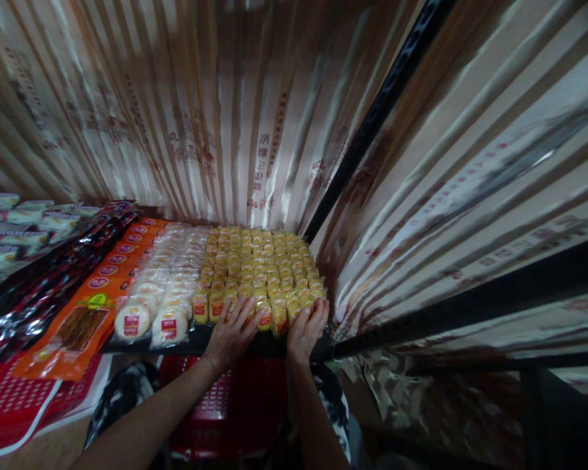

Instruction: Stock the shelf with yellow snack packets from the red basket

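Rows of small yellow wrapped snack packs (259,267) fill the right end of a dark shelf (203,339). My left hand (231,333) lies against the front of these rows, its fingers spread over the packs. At the front right corner, my right hand (306,329) touches the outermost packs with its fingers stretched out. Neither hand grips a pack that I can make out, though the fingers cover part of the front row. Left of the yellow packs stand rows of round white crackers (169,323) in clear wrappers with red labels.
Orange snack bags (91,300), dark shiny packets (44,281) and white packets (22,232) lie farther left. Red baskets (225,418) stand below the shelf. Pleated printed curtains (235,130) hang behind and to the right; a black metal post (367,137) rises at the shelf's right corner.
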`<move>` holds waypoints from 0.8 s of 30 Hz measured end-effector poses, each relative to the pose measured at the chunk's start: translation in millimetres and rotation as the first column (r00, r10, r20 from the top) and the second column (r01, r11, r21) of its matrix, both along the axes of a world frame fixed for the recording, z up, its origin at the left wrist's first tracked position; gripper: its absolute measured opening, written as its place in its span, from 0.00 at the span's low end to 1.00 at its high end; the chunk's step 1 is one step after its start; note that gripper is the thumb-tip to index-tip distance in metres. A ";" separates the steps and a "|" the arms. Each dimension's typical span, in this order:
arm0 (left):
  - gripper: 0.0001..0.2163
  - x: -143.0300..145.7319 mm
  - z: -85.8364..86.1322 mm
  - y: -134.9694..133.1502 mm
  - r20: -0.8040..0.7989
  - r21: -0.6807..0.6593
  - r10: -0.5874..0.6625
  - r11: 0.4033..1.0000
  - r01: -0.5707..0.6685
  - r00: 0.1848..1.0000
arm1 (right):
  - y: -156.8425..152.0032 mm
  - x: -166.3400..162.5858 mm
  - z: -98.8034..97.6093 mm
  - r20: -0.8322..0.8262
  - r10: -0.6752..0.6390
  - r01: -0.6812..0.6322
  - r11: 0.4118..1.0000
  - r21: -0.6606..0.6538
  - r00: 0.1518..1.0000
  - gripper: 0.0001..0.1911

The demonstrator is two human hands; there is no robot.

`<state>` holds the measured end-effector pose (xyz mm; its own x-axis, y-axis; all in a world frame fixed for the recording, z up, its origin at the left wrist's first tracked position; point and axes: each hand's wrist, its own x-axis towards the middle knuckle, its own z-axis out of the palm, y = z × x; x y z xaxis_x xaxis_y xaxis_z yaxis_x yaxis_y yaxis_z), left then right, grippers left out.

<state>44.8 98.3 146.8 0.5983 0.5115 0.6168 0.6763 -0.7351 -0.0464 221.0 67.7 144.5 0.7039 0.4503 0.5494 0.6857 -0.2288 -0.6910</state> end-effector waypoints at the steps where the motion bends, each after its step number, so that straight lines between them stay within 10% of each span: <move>1: 0.19 0.0 -0.5 0.0 0.001 -0.003 -0.001 1.000 0.001 1.000 | -0.7 1.5 0.5 -0.001 -0.007 0.007 1.000 -0.010 1.000 0.29; 24: 0.20 -1.6 0.4 -2.9 -0.001 -0.027 -0.023 0.999 0.023 1.000 | -25.8 6.5 -7.8 0.105 0.125 -0.111 0.985 -0.130 0.987 0.36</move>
